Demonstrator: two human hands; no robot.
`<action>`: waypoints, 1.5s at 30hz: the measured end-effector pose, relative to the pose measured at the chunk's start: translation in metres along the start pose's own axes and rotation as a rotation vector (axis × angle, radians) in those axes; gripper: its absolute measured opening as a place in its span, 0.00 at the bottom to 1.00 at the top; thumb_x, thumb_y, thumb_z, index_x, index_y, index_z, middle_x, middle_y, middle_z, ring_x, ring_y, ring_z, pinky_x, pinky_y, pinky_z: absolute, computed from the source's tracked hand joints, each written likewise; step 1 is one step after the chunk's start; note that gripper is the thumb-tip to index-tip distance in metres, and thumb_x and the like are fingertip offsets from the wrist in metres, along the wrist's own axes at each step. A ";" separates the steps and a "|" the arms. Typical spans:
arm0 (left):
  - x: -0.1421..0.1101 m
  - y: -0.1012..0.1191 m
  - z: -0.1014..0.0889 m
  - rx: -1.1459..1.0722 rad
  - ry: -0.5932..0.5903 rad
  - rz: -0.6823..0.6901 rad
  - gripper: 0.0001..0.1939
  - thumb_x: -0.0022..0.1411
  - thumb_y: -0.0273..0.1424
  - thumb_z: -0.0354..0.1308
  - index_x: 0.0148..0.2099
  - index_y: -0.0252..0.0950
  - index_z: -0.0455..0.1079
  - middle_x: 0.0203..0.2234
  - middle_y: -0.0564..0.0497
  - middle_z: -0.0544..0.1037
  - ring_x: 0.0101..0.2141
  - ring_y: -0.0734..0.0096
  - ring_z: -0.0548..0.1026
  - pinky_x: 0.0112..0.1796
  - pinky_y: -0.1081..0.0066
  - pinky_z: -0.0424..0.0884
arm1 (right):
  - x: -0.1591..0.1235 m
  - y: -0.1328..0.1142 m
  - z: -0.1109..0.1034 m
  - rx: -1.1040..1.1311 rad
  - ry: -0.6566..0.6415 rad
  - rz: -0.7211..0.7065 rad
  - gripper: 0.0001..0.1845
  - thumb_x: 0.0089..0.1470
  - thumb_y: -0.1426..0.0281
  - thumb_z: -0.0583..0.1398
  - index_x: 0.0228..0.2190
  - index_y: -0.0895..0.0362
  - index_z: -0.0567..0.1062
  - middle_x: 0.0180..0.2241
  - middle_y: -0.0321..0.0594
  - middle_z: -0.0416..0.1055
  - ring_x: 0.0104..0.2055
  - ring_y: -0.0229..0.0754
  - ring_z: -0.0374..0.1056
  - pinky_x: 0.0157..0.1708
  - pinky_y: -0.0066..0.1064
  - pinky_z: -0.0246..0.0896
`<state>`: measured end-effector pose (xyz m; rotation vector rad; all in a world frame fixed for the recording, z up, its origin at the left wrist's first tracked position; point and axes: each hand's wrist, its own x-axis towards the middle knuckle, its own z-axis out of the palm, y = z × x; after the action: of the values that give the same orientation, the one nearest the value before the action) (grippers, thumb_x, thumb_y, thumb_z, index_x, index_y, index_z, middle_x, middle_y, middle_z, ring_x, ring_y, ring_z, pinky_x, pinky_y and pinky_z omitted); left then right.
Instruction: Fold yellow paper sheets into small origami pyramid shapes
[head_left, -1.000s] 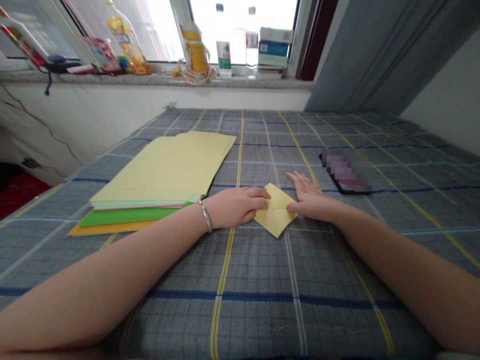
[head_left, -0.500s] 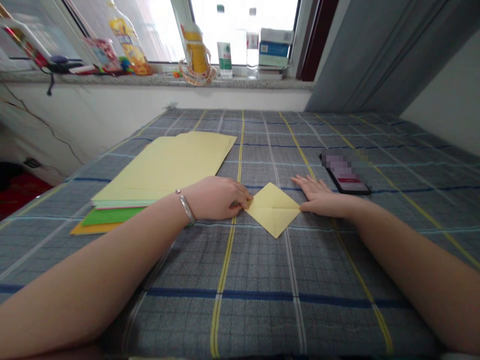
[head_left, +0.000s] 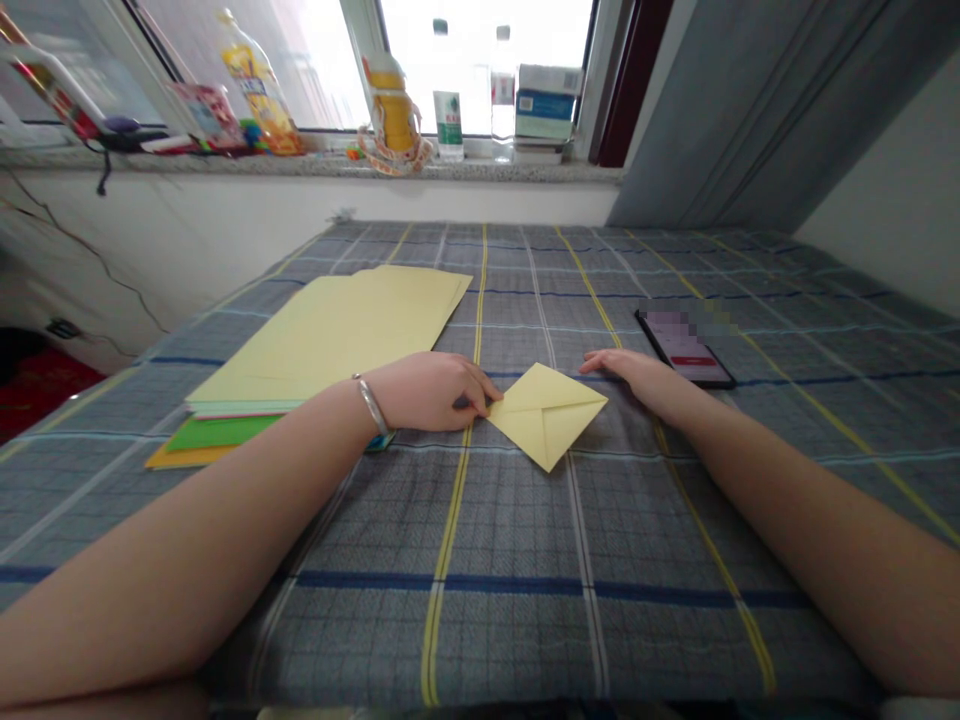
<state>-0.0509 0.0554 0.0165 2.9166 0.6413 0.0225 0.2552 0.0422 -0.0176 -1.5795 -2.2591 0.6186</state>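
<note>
A folded yellow paper square lies like a diamond on the plaid cloth, with creases across it. My left hand, a silver bangle on its wrist, rests with curled fingers pinching the paper's left corner. My right hand lies flat on the cloth with fingers stretched out, just right of the paper's right corner and apart from it. It holds nothing.
A stack of coloured sheets, yellow on top, lies at the left. A phone lies just beyond my right hand. Bottles and boxes line the windowsill at the back. A grey curtain hangs at the right.
My left hand slid off the paper's middle to its left corner. My right hand drew back to the right, off the paper. The paper's right corner shifted slightly.
</note>
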 end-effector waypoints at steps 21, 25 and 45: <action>0.023 0.039 0.030 0.430 0.228 -0.081 0.15 0.67 0.40 0.49 0.43 0.37 0.71 0.37 0.48 0.76 0.35 0.64 0.75 0.34 0.67 0.69 | 0.002 -0.009 0.028 -0.134 0.107 -0.175 0.14 0.55 0.58 0.58 0.27 0.55 0.71 0.53 0.49 0.65 0.56 0.51 0.60 0.57 0.45 0.53; 0.024 0.038 0.034 0.393 0.223 -0.038 0.14 0.69 0.36 0.47 0.51 0.40 0.69 0.44 0.48 0.75 0.41 0.64 0.74 0.39 0.65 0.71 | 0.004 -0.005 0.027 -0.025 0.139 -0.185 0.12 0.53 0.61 0.59 0.23 0.55 0.71 0.52 0.48 0.66 0.55 0.50 0.61 0.57 0.44 0.52; 0.023 0.034 0.037 0.368 0.433 0.057 0.21 0.67 0.36 0.52 0.61 0.40 0.62 0.57 0.48 0.68 0.56 0.61 0.65 0.51 0.61 0.67 | -0.007 -0.049 0.019 0.877 0.007 0.312 0.02 0.46 0.74 0.55 0.27 0.57 0.68 0.16 0.34 0.70 0.15 0.32 0.61 0.15 0.22 0.48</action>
<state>-0.0142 0.0289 -0.0152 3.3138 0.6815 0.6198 0.2085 0.0182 -0.0089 -1.4190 -1.3782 1.4252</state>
